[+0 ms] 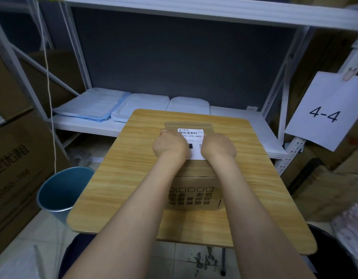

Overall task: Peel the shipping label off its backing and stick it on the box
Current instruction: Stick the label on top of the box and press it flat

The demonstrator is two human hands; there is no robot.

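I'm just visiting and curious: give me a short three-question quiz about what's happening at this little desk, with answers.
1. True or false: the shipping label lies on top of the cardboard box.
2. What stands on the floor to the left of the wooden table? A) a blue bin B) a chair C) a printer
3. Fill in: the paper sign hanging at the right reads ____.

Key:
1. True; the left hand and right hand both rest on the label, pressing it against the box top.
2. A, the blue bin.
3. 4-4
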